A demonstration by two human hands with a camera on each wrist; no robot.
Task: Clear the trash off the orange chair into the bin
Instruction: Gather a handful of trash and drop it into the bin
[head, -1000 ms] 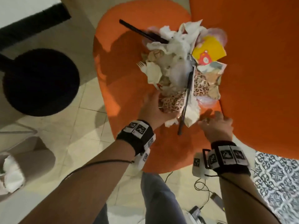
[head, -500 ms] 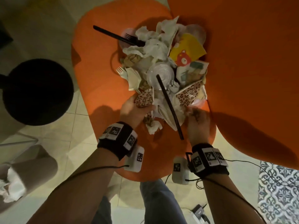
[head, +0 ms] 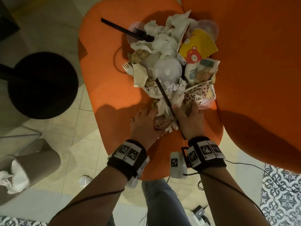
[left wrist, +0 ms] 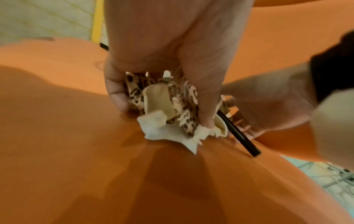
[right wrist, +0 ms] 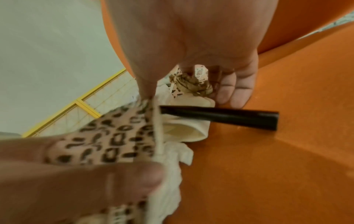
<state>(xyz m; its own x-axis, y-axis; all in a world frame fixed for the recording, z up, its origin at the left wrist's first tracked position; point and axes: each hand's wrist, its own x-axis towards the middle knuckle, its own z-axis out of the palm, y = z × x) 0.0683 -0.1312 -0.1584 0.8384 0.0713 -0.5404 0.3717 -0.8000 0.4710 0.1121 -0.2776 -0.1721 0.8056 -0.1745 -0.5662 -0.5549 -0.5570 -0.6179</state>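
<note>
On the orange chair (head: pixel 104 75) seat, against the backrest: a loose heap of trash (head: pixel 172 62), the bin (head: pixel 31 170) well apart, low to the left on the tiled floor, some white paper already inside; left hand (head: pixel 145 121) curled round a crumpled leopard-print wrapper (left wrist: pixel 184 104) and a scrap of white napkin (left wrist: pixel 162 130) at the near edge of the heap; right hand (head: pixel 190 119) just beside it, fingers bent into more leopard-print paper and tissue, a black straw (right wrist: pixel 220 117) lying across under the palm, though whether truly pinched or only pressed down cannot be told from the blurred wrist views. Likely handling: light, soft, springy stuff, prone to shedding bits; best gathered by scooping from both sides and squeezing inward, not plucked from the top. Stiffer pieces deeper in: clear plastic lid (head: pixel 168 71), black plastic fork (head: pixel 128 32), small white fork (head: pixel 127 68), yellow bear-print packet (head: pixel 198 46); apt to slide out of a paper bundle. In the way of the carry: a dark round stool (head: pixel 42 85) between chair and bin; cables (head: pixel 244 165) trailing from the wrists.
</note>
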